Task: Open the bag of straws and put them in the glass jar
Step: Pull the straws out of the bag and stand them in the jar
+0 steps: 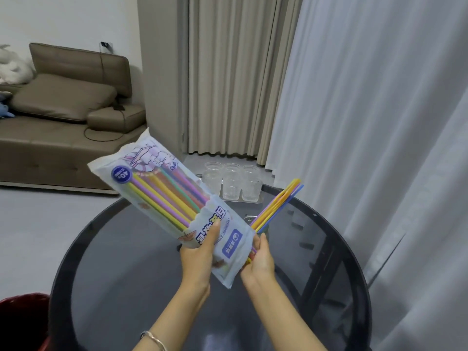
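Left hand (pixel 196 252) is gripping bag (pixel 162 188); right hand (pixel 260 257) is pinching loose straws (pixel 278 203) by near ends, risking them fanning and dropping; jar seemingly hidden.

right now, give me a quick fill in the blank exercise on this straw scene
1. The left hand grips the bag of straws, while the right hand holds a loose bundle of straws pointing up and to the ____.
2. The clear glasses stand on a tray at the ____ edge of the round table.
3. A bracelet sits on the ____ wrist.
Missing words: right; far; left.
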